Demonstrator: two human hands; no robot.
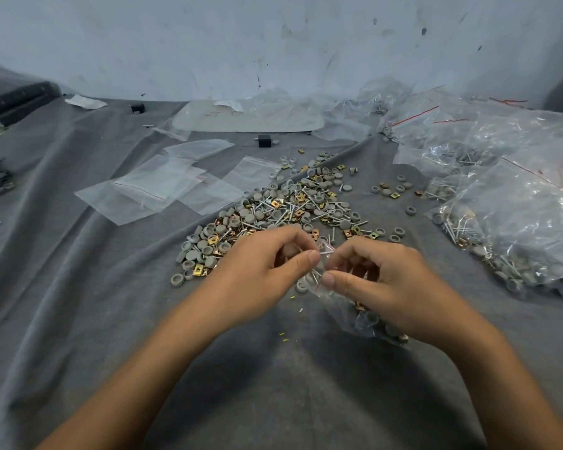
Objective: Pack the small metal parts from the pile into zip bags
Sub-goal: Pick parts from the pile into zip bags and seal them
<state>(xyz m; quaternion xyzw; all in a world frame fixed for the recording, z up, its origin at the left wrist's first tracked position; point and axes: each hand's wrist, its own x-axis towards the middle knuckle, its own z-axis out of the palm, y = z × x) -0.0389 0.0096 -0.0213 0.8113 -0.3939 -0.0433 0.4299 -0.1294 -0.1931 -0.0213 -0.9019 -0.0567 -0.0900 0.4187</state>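
A pile of small parts [283,206], grey round caps, brass square clips and silver screws, lies on the grey cloth just beyond my hands. My left hand [260,271] and my right hand [381,280] meet in front of the pile. Both pinch the red-striped mouth of a small clear zip bag [348,306]. The bag hangs down under my right hand and holds several caps, clips and screws. Its lower end rests on the cloth.
Empty flat zip bags [156,186] lie spread at the left of the pile. Filled bags [514,203] are heaped at the right. Two small black blocks [264,141] and a pale board [247,116] sit near the wall. A grey cloth [78,303] covers the table.
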